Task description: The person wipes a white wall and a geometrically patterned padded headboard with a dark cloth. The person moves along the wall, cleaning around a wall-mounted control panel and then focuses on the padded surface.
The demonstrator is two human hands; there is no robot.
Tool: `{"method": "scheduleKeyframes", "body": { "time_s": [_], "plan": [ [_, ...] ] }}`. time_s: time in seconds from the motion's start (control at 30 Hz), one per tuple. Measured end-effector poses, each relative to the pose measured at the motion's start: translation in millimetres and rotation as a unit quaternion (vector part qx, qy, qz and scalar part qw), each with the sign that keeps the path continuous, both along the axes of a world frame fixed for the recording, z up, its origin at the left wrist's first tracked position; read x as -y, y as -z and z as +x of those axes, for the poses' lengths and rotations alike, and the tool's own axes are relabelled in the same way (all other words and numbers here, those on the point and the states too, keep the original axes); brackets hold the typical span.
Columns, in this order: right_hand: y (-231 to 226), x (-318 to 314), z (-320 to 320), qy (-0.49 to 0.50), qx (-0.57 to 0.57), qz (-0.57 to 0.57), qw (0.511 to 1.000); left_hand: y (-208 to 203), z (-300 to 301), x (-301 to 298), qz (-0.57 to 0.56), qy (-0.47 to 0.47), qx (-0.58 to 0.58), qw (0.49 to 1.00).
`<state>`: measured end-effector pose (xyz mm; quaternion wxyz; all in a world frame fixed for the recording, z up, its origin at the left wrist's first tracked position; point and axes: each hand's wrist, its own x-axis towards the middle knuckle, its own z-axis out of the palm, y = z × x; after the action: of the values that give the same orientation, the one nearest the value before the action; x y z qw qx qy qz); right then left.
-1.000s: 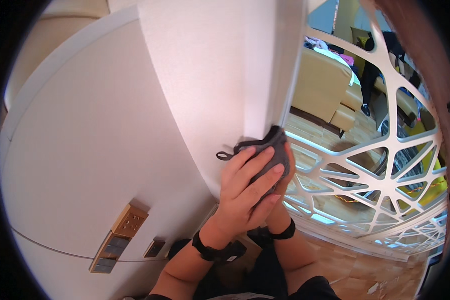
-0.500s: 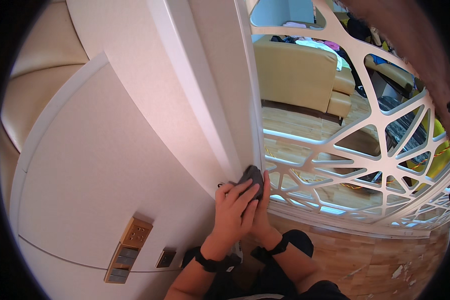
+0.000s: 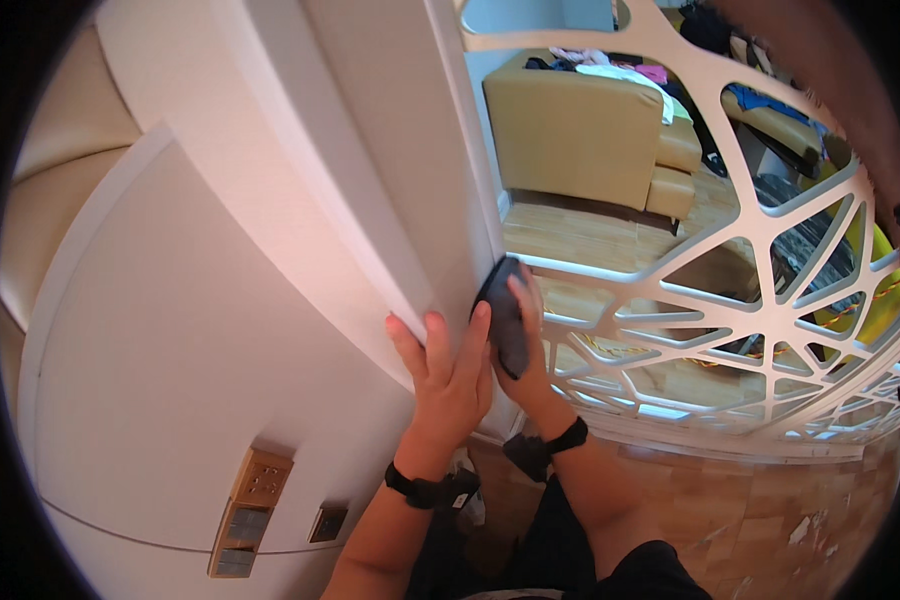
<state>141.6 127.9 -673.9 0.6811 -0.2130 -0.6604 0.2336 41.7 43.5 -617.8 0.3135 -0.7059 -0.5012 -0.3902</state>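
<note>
A dark grey, flat, rounded pad, perhaps a folded cloth (image 3: 508, 325), lies against the pale side face of a white pillar (image 3: 400, 160), near where a lattice screen joins it. My right hand (image 3: 530, 345) grips the pad, with fingers over its right edge and the palm partly hidden behind it. Just left of it, my left hand (image 3: 445, 375) rests on the pillar's raised edge. Its fingers are apart and stretched upward, and it holds nothing; one fingertip comes close to the pad. Dark straps circle both wrists.
A white cut-out lattice screen (image 3: 770, 312) stands to the right. Beyond it are a tan sofa (image 3: 575, 135) with clothes on top and a yellow item (image 3: 875, 310). Wooden sockets and switches (image 3: 250, 515) sit on the left wall panel. Wooden floor (image 3: 710, 520) lies below.
The pad and my right hand have moved up along the pillar. My left hand has come off the pad and moved left onto the pillar's edge. The view has shifted slightly.
</note>
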Motion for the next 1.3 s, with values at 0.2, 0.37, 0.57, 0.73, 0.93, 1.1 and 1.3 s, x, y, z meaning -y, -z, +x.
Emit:
{"method": "scheduleKeyframes", "body": {
  "time_s": [0.2,0.37,0.57,0.73,0.93,1.1,1.3],
  "plan": [
    [130.1,28.0,5.9,0.021,0.027,-0.167,0.985,20.1,-0.8,-8.0,0.032,-0.036,-0.032,0.998],
    [115.2,38.4,7.4,0.026,0.024,-0.178,0.983,23.4,-3.5,-6.6,0.023,-0.044,-0.025,0.998],
    [-3.5,32.0,0.6,-0.106,-0.068,-0.073,0.989,20.0,-6.1,12.4,-0.010,0.055,0.134,0.989],
    [14.1,29.5,-5.6,-0.054,-0.062,0.000,0.997,44.3,-15.6,28.4,-0.106,0.069,0.124,0.984],
    [130.4,73.1,-14.9,-0.044,-0.087,-0.172,0.980,96.5,-13.7,32.2,-0.131,0.046,0.084,0.987],
    [206.1,95.1,-21.1,-0.045,-0.118,-0.337,0.933,128.7,-9.5,37.7,-0.174,0.014,0.064,0.983],
    [155.0,75.4,-14.8,-0.060,-0.101,-0.279,0.953,150.2,-16.9,37.9,-0.144,0.071,0.123,0.979]
  ]
}}
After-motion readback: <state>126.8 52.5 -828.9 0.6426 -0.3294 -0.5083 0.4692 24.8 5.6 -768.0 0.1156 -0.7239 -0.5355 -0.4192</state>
